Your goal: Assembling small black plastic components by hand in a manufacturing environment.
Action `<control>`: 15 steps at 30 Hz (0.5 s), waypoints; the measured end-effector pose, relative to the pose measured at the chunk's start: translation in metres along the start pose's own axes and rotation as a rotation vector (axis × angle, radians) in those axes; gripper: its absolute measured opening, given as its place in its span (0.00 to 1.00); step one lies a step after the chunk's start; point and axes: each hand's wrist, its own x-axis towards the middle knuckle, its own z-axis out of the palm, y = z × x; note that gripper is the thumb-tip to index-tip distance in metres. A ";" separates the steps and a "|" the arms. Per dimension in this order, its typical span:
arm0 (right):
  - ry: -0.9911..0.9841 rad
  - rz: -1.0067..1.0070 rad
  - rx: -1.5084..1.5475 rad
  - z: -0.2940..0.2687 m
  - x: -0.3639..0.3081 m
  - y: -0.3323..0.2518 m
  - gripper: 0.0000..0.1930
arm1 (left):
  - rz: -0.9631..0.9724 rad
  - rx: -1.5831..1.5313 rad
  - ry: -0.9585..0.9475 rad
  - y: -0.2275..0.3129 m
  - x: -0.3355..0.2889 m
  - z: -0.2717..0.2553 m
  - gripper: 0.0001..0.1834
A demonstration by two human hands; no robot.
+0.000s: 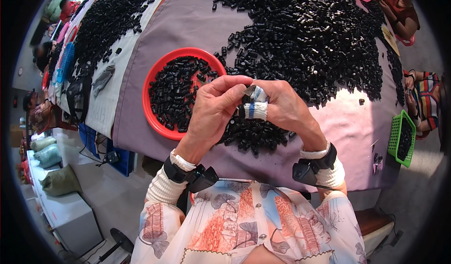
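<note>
- The left hand is raised over the right side of the red tray, thumb and forefinger drawn together at the tips.
- The right hand is curled and meets it fingertip to fingertip; white bands with blue stripes wrap its fingers.
- A small grey bit shows right where the fingertips meet, in front of the chest. I cannot tell whether one hand or both grip it, or what else the curled fingers enclose.
- The tray is round, sits on the mauve cloth and holds many small black parts.
- A large heap of similar black parts spreads over the cloth beyond the hands, reaching toward the far edge; more lie loose beneath the hands, just beside the tray.
- A second heap covers the pale cloth at left, with a grey rag near it.
- At right, a green basket holds more black pieces by the table's edge.
- Both wrists wear white cuffs and black straps.
- Co-workers sit at right, one in a striped top.
</note>
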 end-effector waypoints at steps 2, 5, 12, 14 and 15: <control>0.017 -0.012 0.036 -0.001 0.000 0.000 0.15 | -0.022 -0.055 0.003 0.001 0.001 0.001 0.10; 0.059 0.017 0.071 -0.002 0.001 0.002 0.15 | -0.030 -0.106 -0.011 0.000 0.002 0.003 0.10; 0.036 -0.001 0.037 0.000 0.002 0.006 0.15 | -0.019 -0.060 0.011 0.001 0.001 0.004 0.10; 0.026 0.018 0.031 -0.001 0.001 0.003 0.16 | -0.014 -0.060 0.004 0.001 0.001 0.004 0.10; 0.020 0.025 0.021 -0.002 0.001 0.000 0.16 | -0.013 -0.053 0.009 0.001 0.001 0.003 0.10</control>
